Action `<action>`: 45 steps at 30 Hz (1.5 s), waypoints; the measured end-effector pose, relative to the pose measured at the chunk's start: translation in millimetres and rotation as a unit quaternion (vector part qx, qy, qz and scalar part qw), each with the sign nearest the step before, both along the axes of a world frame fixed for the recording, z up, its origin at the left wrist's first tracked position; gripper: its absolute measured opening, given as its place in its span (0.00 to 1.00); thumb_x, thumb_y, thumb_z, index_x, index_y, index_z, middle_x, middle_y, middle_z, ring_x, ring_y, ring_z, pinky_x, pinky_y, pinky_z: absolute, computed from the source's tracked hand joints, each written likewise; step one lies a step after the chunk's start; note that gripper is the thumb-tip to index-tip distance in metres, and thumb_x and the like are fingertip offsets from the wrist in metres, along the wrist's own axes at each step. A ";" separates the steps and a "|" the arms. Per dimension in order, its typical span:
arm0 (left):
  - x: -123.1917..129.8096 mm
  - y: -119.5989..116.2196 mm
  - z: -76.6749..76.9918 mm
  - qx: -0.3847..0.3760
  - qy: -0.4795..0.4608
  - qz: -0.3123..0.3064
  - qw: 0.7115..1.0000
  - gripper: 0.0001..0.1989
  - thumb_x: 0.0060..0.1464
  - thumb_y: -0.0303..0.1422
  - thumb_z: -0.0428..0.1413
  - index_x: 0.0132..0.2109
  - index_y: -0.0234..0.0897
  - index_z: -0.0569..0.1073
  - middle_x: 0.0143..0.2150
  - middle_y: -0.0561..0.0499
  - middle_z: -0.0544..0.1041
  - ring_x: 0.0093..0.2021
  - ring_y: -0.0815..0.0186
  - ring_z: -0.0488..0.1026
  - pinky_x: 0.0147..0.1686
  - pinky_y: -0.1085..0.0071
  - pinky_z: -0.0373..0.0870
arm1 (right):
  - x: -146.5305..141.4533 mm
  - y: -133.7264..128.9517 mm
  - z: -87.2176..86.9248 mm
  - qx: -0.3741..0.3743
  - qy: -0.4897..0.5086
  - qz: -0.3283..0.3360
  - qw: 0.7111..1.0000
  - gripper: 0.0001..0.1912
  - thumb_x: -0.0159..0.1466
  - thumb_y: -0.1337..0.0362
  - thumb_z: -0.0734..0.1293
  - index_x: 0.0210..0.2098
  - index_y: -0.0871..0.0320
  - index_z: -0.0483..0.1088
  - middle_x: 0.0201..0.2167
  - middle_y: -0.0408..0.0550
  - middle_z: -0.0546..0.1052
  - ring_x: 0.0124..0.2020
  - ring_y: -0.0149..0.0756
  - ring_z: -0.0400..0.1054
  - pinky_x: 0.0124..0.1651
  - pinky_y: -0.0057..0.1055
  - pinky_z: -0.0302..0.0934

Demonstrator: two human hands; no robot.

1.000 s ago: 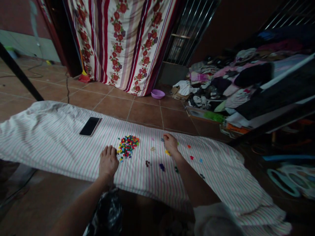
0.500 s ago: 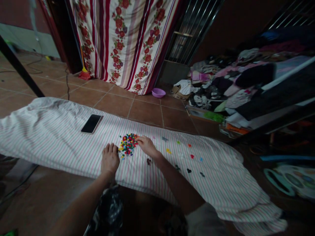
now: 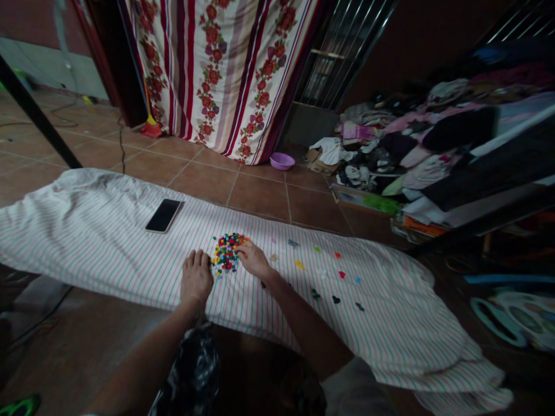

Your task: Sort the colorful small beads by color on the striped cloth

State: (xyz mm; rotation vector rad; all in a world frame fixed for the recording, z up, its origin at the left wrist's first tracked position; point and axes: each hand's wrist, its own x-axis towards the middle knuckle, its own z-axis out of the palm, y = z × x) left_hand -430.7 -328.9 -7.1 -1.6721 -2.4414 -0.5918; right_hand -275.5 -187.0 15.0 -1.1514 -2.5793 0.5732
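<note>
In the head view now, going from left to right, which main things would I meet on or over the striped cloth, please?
Phone → left hand → pile of mixed coloured pieces → right hand → yellow pieces → black pieces → light-blue piece. Groups overlapping in this order are left out.

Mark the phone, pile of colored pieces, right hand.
Phone (image 3: 163,216), head view: middle of screen.
Pile of colored pieces (image 3: 225,252), head view: middle of heap.
Right hand (image 3: 255,260), head view: back of hand.

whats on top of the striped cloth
A smartphone, a mixed pile of small coloured pieces and several smaller clusters lie on the striped cloth. Whatever is directly beneath the left hand, right hand and right forearm cannot be seen.
</note>
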 end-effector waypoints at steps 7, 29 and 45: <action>0.4 -0.5 0.4 0.007 0.000 0.000 1.000 0.17 0.61 0.27 0.46 0.52 0.31 0.74 0.60 0.37 0.72 0.64 0.48 0.62 0.61 0.52 0.61 | -10.8 4.0 7.0 0.001 -0.009 -0.022 1.000 0.16 0.69 0.67 0.60 0.46 0.54 0.79 0.44 0.50 0.76 0.46 0.35 0.70 0.50 0.28 0.61; 0.6 -0.1 -0.5 0.020 -0.005 -0.003 1.000 0.17 0.61 0.27 0.45 0.51 0.30 0.74 0.59 0.36 0.72 0.64 0.48 0.63 0.61 0.52 0.61 | -34.7 4.9 20.0 0.011 -0.107 -0.035 0.994 0.12 0.67 0.68 0.62 0.43 0.56 0.76 0.45 0.52 0.75 0.48 0.38 0.67 0.51 0.30 0.59; 0.6 -1.4 4.2 0.005 -0.001 -0.006 1.000 0.16 0.61 0.27 0.46 0.51 0.31 0.73 0.59 0.37 0.72 0.63 0.48 0.63 0.60 0.52 0.62 | -30.4 -7.2 17.0 0.007 0.066 -0.047 0.997 0.07 0.62 0.72 0.63 0.38 0.57 0.71 0.34 0.46 0.76 0.39 0.35 0.68 0.47 0.30 0.61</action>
